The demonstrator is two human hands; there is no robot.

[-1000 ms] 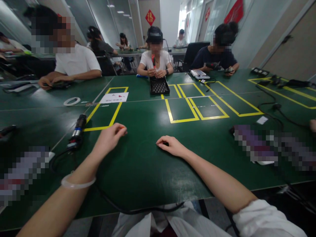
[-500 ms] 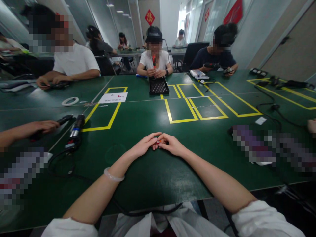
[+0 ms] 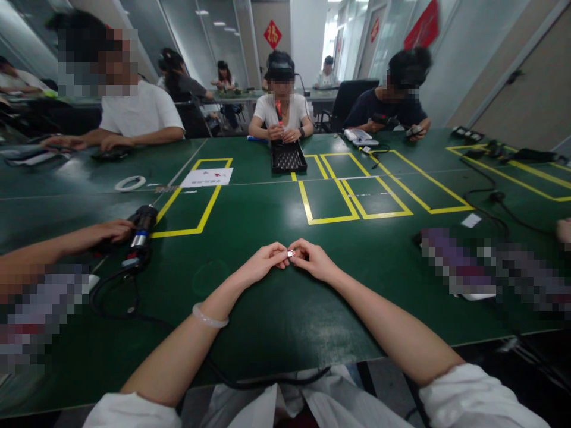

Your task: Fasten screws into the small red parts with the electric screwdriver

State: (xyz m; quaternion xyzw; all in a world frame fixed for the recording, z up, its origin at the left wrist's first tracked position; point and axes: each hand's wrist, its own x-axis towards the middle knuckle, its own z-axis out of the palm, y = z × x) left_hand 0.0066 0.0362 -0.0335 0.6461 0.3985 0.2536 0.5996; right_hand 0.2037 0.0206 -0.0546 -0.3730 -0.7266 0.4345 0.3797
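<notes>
Just above the green table, my left hand and my right hand meet at the fingertips. Between them is a small white piece with a bit of red or orange, too small to name. Both hands are closed in a pinch on it, the left from its left side and the right from its right. The fingers cover part of the piece. A pale bracelet circles my left wrist.
A co-worker's hand at left touches a black tool beside a silver-and-black cylindrical tool. Yellow tape outlines mark the table. Opposite, a person sits at a black tray. A white ring and a paper sheet lie left.
My fingertips have shifted, so the small piece now shows its white side, where red and orange showed before. The co-worker's hand at left has moved right, towards the cylindrical tool.
</notes>
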